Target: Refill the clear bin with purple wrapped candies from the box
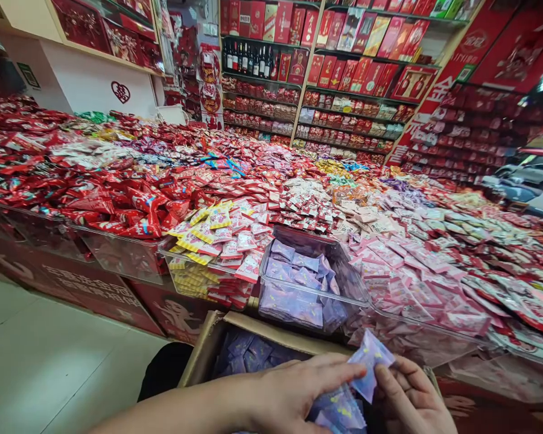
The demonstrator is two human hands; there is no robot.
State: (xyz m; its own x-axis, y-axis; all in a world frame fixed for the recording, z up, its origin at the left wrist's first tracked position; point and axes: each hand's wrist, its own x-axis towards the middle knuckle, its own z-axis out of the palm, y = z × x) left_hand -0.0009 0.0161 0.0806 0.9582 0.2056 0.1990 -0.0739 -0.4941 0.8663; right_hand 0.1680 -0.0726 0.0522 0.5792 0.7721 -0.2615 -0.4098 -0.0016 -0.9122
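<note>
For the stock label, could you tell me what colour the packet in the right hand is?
The packet is light purple, clearest in the head view.

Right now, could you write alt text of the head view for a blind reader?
A person's right hand pinches a shiny lavender packet beside their left hand, over an open brown cardboard box of similar packets. Beyond are heaps of red, pink and yellow packets, then shelves of red boxes.
</note>
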